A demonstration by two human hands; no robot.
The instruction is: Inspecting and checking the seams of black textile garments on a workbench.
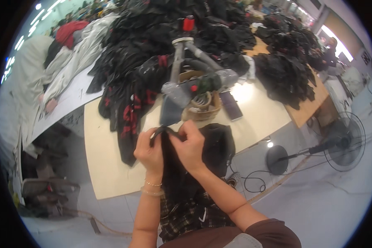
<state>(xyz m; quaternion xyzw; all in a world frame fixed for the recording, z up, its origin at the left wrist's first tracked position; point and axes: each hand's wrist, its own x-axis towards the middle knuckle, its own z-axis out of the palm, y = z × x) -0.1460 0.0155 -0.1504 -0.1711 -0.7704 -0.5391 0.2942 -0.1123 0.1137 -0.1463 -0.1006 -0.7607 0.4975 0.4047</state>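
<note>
A black garment hangs from my two hands and drapes down over the table's front edge. My left hand pinches its upper edge on the left, fingers closed. On the right, my right hand is closed on the same edge, a short way from the left. Between them the cloth is folded over at the top. More black cloth lies on the table to the right of my right wrist; I cannot tell whether it is part of the same garment.
Beyond my hands stand a grey jointed arm lamp, a small basket with odds and ends, and a dark phone. Black garments are heaped at the back of the cream table. A floor fan stands right, cables trailing.
</note>
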